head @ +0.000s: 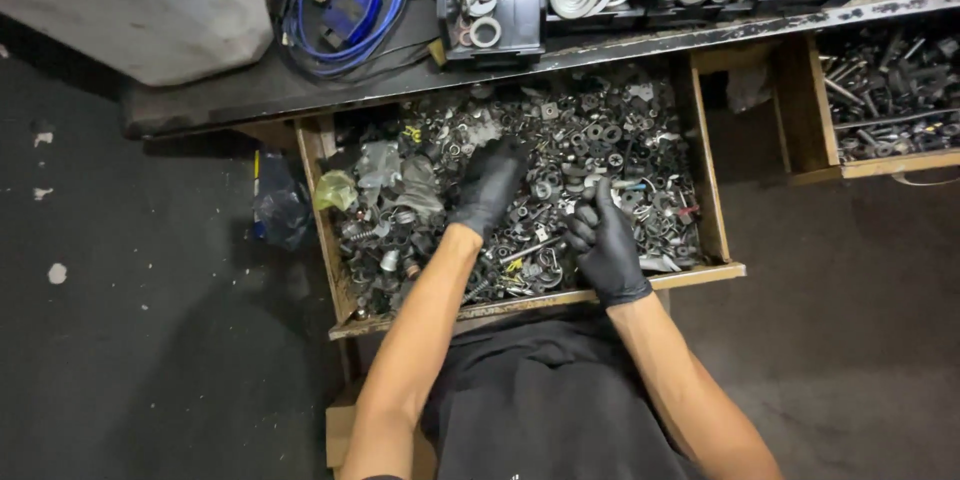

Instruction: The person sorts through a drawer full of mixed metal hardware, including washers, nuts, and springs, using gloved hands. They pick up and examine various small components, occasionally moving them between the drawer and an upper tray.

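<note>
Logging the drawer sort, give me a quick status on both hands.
Left hand gloved, fingers down in the loose hardware. Right hand gloved, curled over the pile; grip contents unclear. Wooden drawer pulled open, crumpled plastic bags at its left end.

Left hand (pixel 489 186) fingertips buried in hardware, right drawer (pixel 880 100) cut by edge, small parts too tiny to ID

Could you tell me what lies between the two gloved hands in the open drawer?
In the head view, small metal hardware fills the drawer between left hand and right hand.
</note>
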